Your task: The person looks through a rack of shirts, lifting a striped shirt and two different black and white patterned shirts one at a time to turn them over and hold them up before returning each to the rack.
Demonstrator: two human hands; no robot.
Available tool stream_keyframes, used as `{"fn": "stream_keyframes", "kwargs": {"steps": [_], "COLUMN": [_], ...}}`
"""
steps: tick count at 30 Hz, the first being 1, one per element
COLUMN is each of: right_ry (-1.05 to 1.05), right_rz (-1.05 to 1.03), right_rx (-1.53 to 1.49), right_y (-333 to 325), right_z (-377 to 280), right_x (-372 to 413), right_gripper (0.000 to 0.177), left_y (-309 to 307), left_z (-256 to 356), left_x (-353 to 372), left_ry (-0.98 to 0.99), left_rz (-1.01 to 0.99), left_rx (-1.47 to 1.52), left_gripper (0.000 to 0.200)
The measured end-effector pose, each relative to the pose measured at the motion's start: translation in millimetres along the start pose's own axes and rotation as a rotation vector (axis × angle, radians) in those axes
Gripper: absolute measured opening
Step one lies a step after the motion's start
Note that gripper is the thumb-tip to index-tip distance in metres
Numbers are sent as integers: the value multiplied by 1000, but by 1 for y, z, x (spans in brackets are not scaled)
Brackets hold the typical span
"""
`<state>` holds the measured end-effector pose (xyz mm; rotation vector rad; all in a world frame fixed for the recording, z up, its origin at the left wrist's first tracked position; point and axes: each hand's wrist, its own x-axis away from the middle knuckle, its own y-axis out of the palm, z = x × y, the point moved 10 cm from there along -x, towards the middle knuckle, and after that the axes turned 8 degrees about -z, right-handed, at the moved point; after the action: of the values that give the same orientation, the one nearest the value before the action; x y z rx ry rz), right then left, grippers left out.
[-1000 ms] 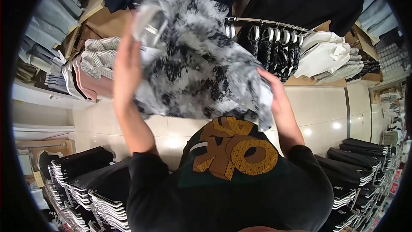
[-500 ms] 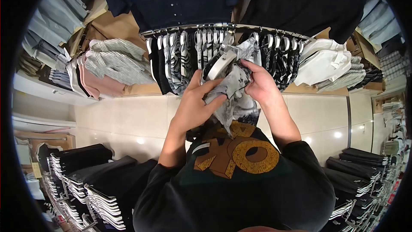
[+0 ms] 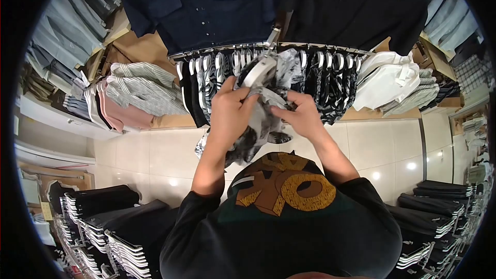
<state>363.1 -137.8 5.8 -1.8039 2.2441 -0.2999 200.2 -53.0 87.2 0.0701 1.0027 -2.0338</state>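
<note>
A grey, white and black patterned shirt [image 3: 261, 119] hangs from a white hanger [image 3: 257, 74] in front of the rail. My left hand [image 3: 230, 108] is closed on the cloth just below the hanger's left side. On the other side, my right hand [image 3: 302, 115] pinches the shirt's front edge between thumb and fingers. The shirt's lower part droops in folds toward my chest, partly behind my left forearm. Behind it, more patterned shirts [image 3: 330, 85] hang close together on white hangers.
A metal rail [image 3: 206, 50] runs across the front, below a navy shirt [image 3: 206, 5] and a black shirt [image 3: 356, 10] on display. Striped and pink shirts [image 3: 121, 106] hang left, white shirts [image 3: 387, 77] right. Stacked black trousers [image 3: 124, 222] on hangers flank me below; pale floor tiles lie between.
My right hand has come down and inward along the shirt's front. My left hand has shifted slightly, and the shirt's lower part now spreads further left. The view has tilted a little.
</note>
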Motion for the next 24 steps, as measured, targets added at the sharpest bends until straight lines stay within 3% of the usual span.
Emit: {"fn": "stream_keyframes", "kwargs": {"steps": [2,3,4,6,8,11,14,16,18,20,21,22,24], "right_ry": [-334,-80,-78,35,76,29,257,34,-115,-239,-364,-266,-286], "right_rz": [-15,-65,-64,-133,-170,-224,-107,-27,-170,-358,-392,-431,-415], "right_rx": [118,16,17,-292,-261,-343,-266,42,166,339,397,294,412], "right_y": [-11,-11,-13,-7,-10,-28,-66,-86,-56,-16,17,28,33], "right_z": [-21,4,12,61,101,118,134,113,24,-22,-67,-67,-90], "right_x": [2,3,6,10,22,41,47,27,9,-14,-28,-36,-39], "right_gripper": [25,22,22,16,9,5,9,15,20,30,33,32,29], "left_y": [-5,-5,-9,-24,-45,-64,-78,-73,-53,-23,0,18,36], "left_z": [1,-4,-7,-33,-39,-89,-107,-99,-64,-28,-10,2,-23], "left_x": [0,-1,-2,-3,2,13,28,37,36,28,28,23,15], "left_ry": [61,80,98,-2,-29,-67,-195,-191,-260,-135,-63,14,-3], "left_rz": [48,60,74,56,186,217,215,200,169,-39,-74,-100,-198], "left_rx": [-36,-12,12,107,203,154,71,31,121,-205,-191,-179,-181], "left_gripper": [16,18,21,23,30,34,35,30,30,40,41,42,35]}}
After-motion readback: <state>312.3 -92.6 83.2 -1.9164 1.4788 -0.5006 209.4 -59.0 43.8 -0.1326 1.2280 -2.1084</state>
